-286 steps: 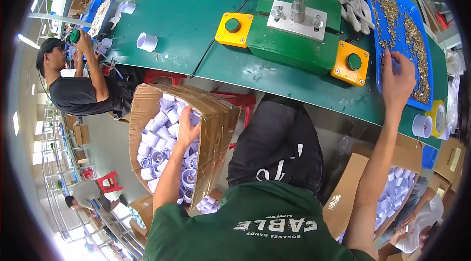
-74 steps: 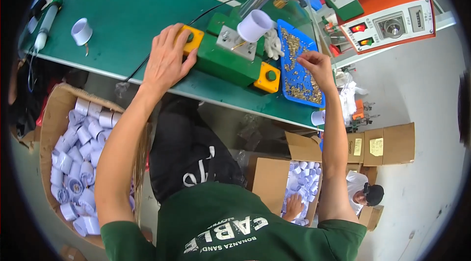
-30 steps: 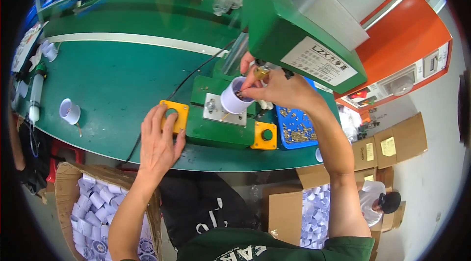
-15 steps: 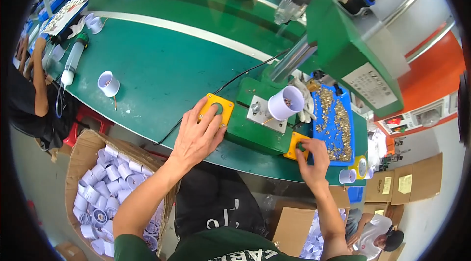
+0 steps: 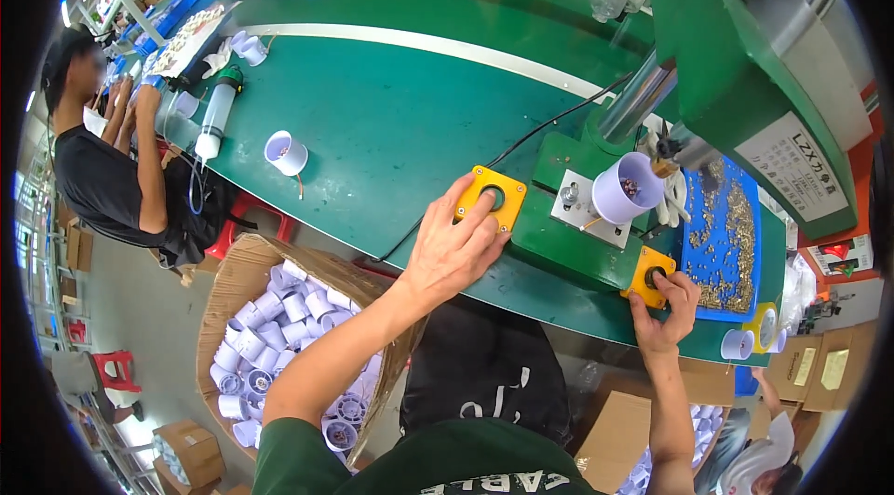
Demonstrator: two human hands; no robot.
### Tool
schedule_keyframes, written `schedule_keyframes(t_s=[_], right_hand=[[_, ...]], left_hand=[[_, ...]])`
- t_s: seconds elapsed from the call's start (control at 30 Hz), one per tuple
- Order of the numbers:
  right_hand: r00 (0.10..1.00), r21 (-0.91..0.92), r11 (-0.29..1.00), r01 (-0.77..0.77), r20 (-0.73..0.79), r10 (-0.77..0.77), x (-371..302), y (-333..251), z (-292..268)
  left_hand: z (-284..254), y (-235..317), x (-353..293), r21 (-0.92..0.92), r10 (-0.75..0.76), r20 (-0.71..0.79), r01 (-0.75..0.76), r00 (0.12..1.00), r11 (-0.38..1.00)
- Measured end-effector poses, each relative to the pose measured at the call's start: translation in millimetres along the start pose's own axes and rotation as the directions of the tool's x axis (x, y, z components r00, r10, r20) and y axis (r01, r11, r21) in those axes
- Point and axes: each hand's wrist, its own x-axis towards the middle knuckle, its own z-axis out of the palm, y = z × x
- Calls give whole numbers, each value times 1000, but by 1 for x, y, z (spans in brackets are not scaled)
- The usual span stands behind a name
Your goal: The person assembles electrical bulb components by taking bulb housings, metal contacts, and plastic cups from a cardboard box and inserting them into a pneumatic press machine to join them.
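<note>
My left hand (image 5: 450,248) lies over a yellow button box (image 5: 511,207), its fingers spread and one fingertip on the round button. At the other yellow button box (image 5: 637,287), my right hand (image 5: 669,313) has a finger on the dark button and its thumb by the box's lower edge. Between the boxes stands a green press (image 5: 745,76). A white plastic cup (image 5: 618,198) sits tilted on its metal plate (image 5: 570,207), with small metal parts inside. Just above the cup's right rim is the press's brass-tipped ram (image 5: 665,165).
A blue tray (image 5: 694,262) of small brass parts lies right of the press. Another white cup (image 5: 287,155) and a large syringe-like tube (image 5: 219,113) stand left. A cardboard box (image 5: 223,285) of white cups is below the table edge. A co-worker (image 5: 112,169) sits at far left.
The view has turned left, so everything sits further right in the picture. Both hands stay at the button boxes, fingers now on the buttons. The ram shows extended closer to the cup.
</note>
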Motion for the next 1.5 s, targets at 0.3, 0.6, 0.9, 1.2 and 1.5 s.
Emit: schedule_keyframes(t_s=[0.3,0.6,0.9,1.2,1.5], right_hand=[[995,102,992,71,-76,-64,-8,7,8],[995,68,998,-2,-97,9,-8,6,7],[984,131,988,-80,-147,100,-3,7,12],[981,136,984,-115,-142,134,2,4,7],[971,168,976,-139,-173,168,0,3,6]], left_hand=[[-3,0,-1,-94,-54,3,54,999,994],[-5,13,13,-210,-191,-77,172,978,962],[8,44,75,-451,-274,58,270,960,851],[25,67,106,-494,-145,40,145,989,857],[-19,-36,73,-507,-628,-321,432,709,746]])
